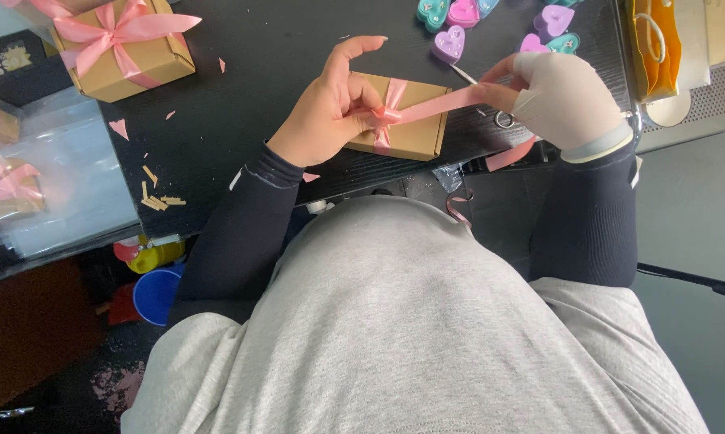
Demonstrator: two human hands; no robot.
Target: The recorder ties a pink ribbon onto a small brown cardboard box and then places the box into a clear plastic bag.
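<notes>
While the left hand (pixel 330 108) presses thumb and fingertips onto the ribbon crossing on the small kraft gift box (pixel 414 120), index finger lifted, the right hand (pixel 555 96), in a pale glove, pinches the pink satin ribbon (pixel 443 103) and draws it taut toward the table's right edge. That box sits close to the near edge of the black table (pixel 250 96), and that's the worry: one strong tug and I'd say the light carton slides or tips off toward the lap. If the left thumb eases, the crossing could slacken and the knot go loose. Small scissors (pixel 499 116) lie just under the stretched ribbon, so the tail may snag there. A loose ribbon end (pixel 509 154) already hangs over the near edge. Toward the far edge, heart-shaped candles (pixel 459 32) sit clustered; a finished bowed box (pixel 125 44) rests at the far left corner, well apart.
</notes>
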